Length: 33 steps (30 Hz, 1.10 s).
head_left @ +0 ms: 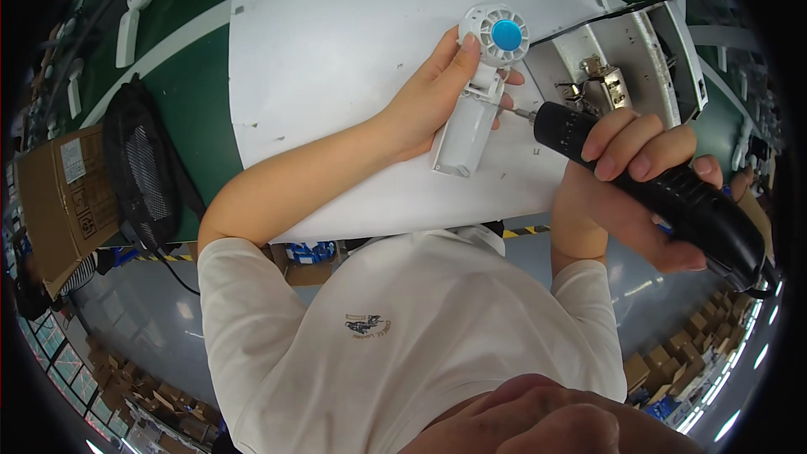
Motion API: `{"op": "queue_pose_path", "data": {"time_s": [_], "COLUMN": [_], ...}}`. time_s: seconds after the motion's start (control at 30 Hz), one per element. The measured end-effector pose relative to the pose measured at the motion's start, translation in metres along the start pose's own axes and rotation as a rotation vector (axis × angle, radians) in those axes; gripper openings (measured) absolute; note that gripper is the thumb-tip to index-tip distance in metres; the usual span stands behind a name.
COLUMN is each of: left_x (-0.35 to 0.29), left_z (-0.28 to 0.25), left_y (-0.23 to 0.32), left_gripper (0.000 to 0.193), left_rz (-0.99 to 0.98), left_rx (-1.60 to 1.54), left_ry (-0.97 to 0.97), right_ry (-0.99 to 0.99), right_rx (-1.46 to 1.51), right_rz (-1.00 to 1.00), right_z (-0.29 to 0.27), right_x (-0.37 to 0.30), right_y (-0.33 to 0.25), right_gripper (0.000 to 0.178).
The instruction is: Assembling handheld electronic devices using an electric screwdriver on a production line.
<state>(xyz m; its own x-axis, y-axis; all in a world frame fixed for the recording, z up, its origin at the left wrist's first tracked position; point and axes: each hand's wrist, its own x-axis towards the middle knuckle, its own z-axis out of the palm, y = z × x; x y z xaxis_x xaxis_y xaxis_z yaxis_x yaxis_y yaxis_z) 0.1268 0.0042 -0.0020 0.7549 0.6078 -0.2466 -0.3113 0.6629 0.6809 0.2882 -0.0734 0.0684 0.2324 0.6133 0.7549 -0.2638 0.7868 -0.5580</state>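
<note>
A white handheld fan (464,136) with a round, slotted head and a blue centre is gripped by my left hand (430,94), the thumb lying along the edge of the head. Its handle points toward me above the white work sheet. My right hand (632,170) is wrapped around a black electric screwdriver (565,128) held at a slant. The thin bit reaches to the side of the fan, near the joint between head and handle; whether it touches a screw there cannot be made out.
Right of the fan stands an open metal box (646,46) with a small brassy mechanism (607,82) in it. The white sheet (319,50) covers a green table. At left are a black mesh bag (145,160), a cardboard box (74,193) and another white fan (130,23).
</note>
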Motion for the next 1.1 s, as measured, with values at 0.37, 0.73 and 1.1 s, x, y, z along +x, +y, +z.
{"op": "queue_pose_path", "data": {"time_s": [0.37,0.73,1.1], "left_x": [0.029,0.141,0.163], "left_z": [-0.213,-0.115,-0.084], "left_y": [0.219,0.152,0.143], "left_gripper": [0.069,0.058,0.073], "left_rz": [0.626,0.795,0.376], "left_rx": [1.912,1.960,1.322], "left_ry": [1.019,0.774,0.739], "right_ry": [0.053,0.067,0.067], "right_rx": [0.081,0.084,0.106], "right_rz": [-0.045,-0.050,-0.039], "right_z": [0.000,0.004,0.009], "right_x": [0.003,0.005,0.003], "right_y": [-0.009,0.001,-0.003], "right_gripper": [0.065,0.061,0.061]}}
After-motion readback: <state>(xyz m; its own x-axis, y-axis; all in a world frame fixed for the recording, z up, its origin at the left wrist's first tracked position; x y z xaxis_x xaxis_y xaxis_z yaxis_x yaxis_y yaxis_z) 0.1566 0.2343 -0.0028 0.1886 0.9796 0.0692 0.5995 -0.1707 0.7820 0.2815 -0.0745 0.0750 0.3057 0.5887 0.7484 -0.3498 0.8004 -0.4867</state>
